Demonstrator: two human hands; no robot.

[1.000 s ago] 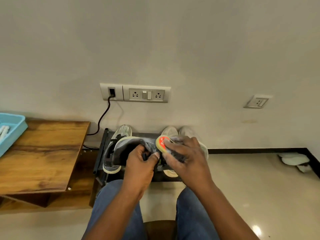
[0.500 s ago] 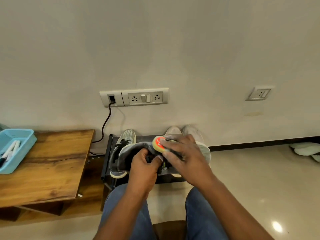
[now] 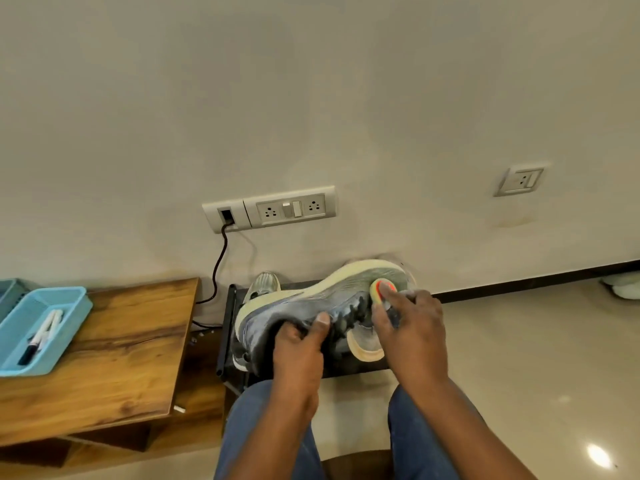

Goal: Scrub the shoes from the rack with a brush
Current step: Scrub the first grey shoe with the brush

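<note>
Gripping one shoe [image 3: 311, 306]: left hand [image 3: 299, 344] | right hand [image 3: 412, 327] grips one brush [image 3: 381, 291]

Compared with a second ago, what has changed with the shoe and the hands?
The grey sneaker with cream sole has been turned so its sole faces up. The right hand moved the orange-and-yellow brush onto it. The left hand still grips the upper.

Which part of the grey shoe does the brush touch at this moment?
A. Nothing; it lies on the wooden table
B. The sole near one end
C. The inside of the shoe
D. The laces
B: the right hand holds the brush against the pale sole of the grey shoe, which the left hand grips tipped sideways.
</note>
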